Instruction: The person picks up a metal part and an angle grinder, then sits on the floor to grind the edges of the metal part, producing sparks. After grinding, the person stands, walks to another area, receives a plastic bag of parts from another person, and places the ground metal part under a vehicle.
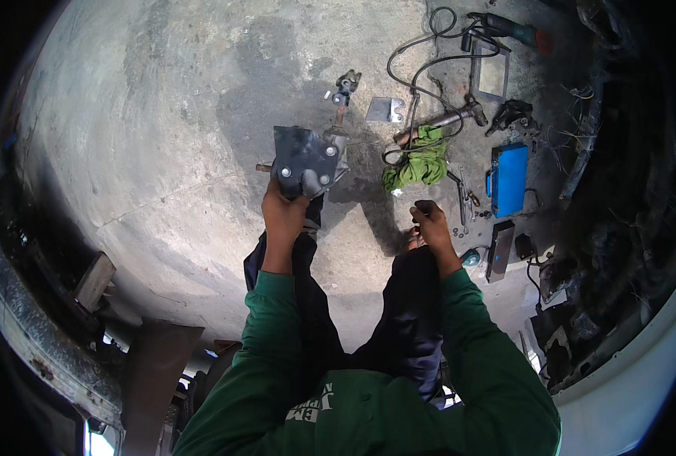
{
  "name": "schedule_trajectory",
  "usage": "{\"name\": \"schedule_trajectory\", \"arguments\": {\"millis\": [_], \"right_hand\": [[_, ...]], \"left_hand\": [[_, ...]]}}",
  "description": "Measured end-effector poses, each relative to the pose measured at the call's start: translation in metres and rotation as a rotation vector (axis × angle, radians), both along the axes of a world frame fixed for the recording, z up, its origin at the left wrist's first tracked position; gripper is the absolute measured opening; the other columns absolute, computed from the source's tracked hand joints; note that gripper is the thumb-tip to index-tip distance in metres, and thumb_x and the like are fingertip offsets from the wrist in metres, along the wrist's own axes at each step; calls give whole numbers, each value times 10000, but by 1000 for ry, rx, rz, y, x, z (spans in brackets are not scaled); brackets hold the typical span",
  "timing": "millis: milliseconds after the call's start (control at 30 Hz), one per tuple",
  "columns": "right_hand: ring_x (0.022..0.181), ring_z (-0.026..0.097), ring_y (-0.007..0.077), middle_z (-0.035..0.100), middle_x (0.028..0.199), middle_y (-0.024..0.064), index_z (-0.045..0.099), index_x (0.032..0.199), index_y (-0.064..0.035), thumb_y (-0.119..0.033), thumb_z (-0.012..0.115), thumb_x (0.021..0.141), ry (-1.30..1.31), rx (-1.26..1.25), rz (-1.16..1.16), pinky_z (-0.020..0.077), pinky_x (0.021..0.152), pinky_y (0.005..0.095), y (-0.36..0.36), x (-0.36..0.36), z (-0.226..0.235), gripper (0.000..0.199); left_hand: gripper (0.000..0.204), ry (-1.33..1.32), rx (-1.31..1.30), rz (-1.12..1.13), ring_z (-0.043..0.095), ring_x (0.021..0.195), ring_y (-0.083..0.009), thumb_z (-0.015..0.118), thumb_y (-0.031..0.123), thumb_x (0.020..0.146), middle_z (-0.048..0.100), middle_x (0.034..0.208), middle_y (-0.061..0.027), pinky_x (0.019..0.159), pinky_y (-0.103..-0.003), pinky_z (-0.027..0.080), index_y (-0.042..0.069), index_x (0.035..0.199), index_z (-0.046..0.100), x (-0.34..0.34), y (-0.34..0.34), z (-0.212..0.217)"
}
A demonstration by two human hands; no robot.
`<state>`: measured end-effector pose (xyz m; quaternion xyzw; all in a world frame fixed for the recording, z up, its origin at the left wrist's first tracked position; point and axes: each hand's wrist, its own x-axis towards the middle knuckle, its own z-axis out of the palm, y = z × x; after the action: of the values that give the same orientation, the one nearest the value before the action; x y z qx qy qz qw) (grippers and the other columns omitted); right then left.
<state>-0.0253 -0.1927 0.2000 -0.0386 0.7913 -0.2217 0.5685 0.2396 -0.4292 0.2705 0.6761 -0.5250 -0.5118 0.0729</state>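
My left hand grips the lower edge of a dark grey metal bracket plate with three bolt heads, held up over the concrete floor. A metal block and a rusty rod are fixed behind the plate. My right hand is closed near my right knee around a small dark object that I cannot make out. Both sleeves are green, and my dark trousers show below the hands.
A green rag, a blue case, black cables, an angle grinder, a flat metal plate and a small clamp part lie ahead and right. Dark vehicle parts line the right and left edges.
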Motion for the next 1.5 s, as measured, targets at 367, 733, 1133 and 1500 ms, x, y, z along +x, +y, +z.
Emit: {"name": "schedule_trajectory", "arguments": {"millis": [367,733,1133,1500], "right_hand": [[1207,643,400,662,1301,249,579,1360,-18,-375,849,770,563,226,561,518,1025,454,-269,-151,-210,741],[1066,657,507,692,1147,277,427,1331,-138,-78,646,808,588,261,457,522,921,539,-277,-156,-226,571],[662,665,239,732,806,134,723,968,48,-286,798,856,917,70,-308,520,665,378,-324,-350,-31,360],[1024,669,254,702,1188,153,697,1172,42,-462,844,815,605,130,-560,541,859,393,-345,-548,-270,634]], "left_hand": [[299,183,448,790,402,434,-55,634,-74,778,573,745,-14,366,-222,283,-20,1071,604,22,-148,-76],[471,60,316,435,426,494,-57,681,-46,729,502,711,36,438,-253,339,-32,1196,622,-43,-220,-96],[491,-48,114,162,549,609,-107,657,15,658,636,829,-43,510,-267,437,-33,1147,650,-43,-200,-165],[576,-27,448,74,400,515,-46,624,-68,689,489,724,43,456,-246,315,-30,1264,619,-71,-312,-119]]}}
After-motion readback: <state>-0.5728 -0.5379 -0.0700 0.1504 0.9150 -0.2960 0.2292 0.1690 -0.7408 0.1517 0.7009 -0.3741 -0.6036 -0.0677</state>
